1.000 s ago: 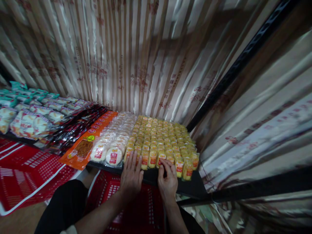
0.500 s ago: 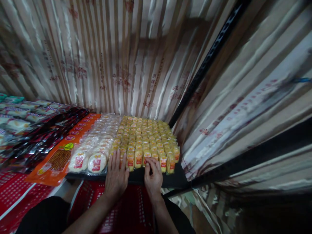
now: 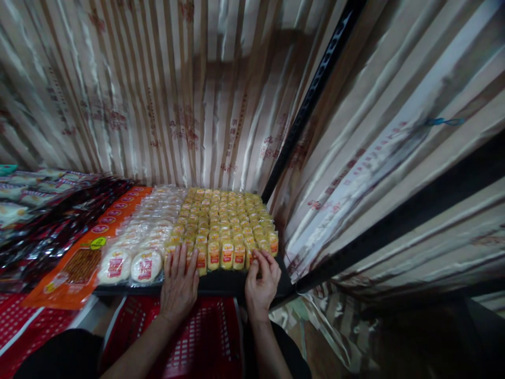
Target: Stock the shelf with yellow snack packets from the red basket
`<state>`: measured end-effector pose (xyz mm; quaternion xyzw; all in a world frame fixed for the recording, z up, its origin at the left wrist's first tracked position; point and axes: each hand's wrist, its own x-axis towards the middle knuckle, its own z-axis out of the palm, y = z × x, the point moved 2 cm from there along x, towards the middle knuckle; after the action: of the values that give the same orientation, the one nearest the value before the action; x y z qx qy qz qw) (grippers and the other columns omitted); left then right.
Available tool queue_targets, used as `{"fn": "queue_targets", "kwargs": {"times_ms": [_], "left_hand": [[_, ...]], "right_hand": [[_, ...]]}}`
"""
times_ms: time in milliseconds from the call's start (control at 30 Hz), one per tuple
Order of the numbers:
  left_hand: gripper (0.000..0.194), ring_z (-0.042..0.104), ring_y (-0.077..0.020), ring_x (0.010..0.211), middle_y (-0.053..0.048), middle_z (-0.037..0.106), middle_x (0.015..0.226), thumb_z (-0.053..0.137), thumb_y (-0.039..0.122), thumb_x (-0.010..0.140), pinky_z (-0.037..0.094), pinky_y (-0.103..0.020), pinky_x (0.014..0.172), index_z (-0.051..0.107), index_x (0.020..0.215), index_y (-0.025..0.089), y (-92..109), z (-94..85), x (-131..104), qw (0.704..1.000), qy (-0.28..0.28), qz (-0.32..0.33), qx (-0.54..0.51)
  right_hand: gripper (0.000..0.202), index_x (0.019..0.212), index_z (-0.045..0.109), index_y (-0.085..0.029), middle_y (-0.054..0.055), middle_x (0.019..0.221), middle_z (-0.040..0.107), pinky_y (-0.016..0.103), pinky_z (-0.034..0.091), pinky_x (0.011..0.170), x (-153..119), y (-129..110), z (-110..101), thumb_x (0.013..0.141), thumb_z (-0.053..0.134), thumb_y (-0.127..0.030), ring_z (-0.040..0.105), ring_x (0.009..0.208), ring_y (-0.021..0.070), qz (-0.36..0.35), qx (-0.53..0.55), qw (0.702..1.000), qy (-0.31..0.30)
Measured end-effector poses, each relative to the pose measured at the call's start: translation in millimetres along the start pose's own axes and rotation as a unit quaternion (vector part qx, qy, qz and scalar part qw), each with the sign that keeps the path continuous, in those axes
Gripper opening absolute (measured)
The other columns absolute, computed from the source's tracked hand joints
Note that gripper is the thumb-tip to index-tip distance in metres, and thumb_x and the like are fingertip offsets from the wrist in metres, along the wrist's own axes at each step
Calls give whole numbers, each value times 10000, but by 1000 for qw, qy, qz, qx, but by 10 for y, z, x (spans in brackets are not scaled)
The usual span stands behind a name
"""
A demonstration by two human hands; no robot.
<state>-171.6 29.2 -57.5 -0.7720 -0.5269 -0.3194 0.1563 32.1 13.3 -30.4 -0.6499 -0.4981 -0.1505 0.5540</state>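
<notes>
Rows of small yellow wrapped cakes with red labels stand packed together on a black shelf. My left hand lies flat against the front of the rows at their left end, its fingers stretched out and close together. At the right front, my right hand is curled, its thumb and index finger pinched at the front cakes; whether a cake is between them is hidden. Round white packaged cakes lie in rows left of my left hand.
An orange snack bag and dark shiny packages lie to the left. Below the shelf is a red basket. A black post rises behind the right corner, before striped sheeting.
My right hand has moved right along the front row, away from my left hand. The left hand stays against the left front cakes. The view has shifted slightly.
</notes>
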Motion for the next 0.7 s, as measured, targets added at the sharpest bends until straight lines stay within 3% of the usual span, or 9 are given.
{"fn": "queue_targets", "kwargs": {"times_ms": [267, 467, 700], "left_hand": [[609, 148, -319, 1387, -146, 117, 1519, 474, 188, 836, 222, -542, 1087, 288, 1415, 154, 5, -1, -3, 1000, -3, 9, 6], [584, 136, -316, 1389, -131, 107, 1521, 489, 186, 831, 211, -543, 1094, 337, 1396, 180, -4, -14, -8, 1000, -2, 7, 0], [539, 147, -299, 1388, -146, 162, 1508, 463, 192, 849, 205, -515, 1102, 369, 1380, 170, 4, -33, 14, 999, -32, 11, -7]], "right_hand": [[295, 1013, 650, -157, 134, 1161, 565, 433, 386, 909, -36, 168, 6, 848, 432, -270, 484, 1081, 249, 33, -36, 998, -38], [328, 1078, 595, -134, 145, 1097, 594, 443, 364, 926, 33, 264, -89, 863, 418, -309, 509, 1066, 250, 55, -28, 998, 11], [375, 1090, 586, -117, 172, 1153, 570, 456, 357, 944, 8, 266, -90, 869, 416, -368, 500, 1103, 266, 71, -26, 997, -18]]}}
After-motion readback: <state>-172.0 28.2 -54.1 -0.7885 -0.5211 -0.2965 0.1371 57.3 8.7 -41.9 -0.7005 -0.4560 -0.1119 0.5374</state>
